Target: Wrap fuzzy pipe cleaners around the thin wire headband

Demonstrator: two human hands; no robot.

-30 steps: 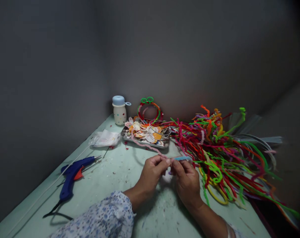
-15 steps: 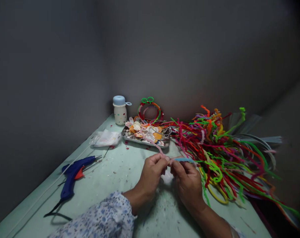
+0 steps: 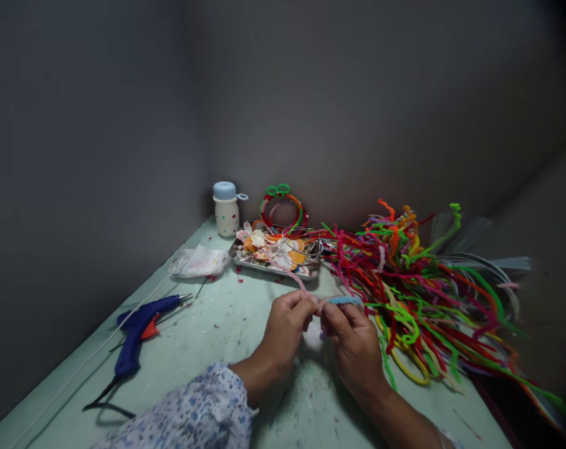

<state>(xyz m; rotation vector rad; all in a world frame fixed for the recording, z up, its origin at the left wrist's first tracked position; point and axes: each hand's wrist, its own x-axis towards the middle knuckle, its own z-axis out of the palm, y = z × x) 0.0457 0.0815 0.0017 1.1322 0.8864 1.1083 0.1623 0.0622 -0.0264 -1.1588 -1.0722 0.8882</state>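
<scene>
Both hands meet over the middle of the pale green table point(image 3: 208, 349). My left hand point(image 3: 285, 327) pinches a pink pipe cleaner point(image 3: 290, 274) whose free end trails back toward the metal tray point(image 3: 273, 265). My right hand point(image 3: 353, 340) pinches the same joint, and a short light blue pipe cleaner point(image 3: 343, 300) sticks out to the right above its fingers. Something small and white point(image 3: 313, 337) shows between the hands; I cannot make it out.
A large heap of coloured pipe cleaners point(image 3: 414, 280) covers the right side. The tray holds shells and beads, with a pipe-cleaner ring point(image 3: 282, 206) and a small capped jar point(image 3: 225, 209) behind it. A blue glue gun point(image 3: 138, 330) and a white bag point(image 3: 199, 260) lie at left.
The pink pipe cleaner's free end has swung from lying low at left to pointing up toward the tray. The hands have barely moved.
</scene>
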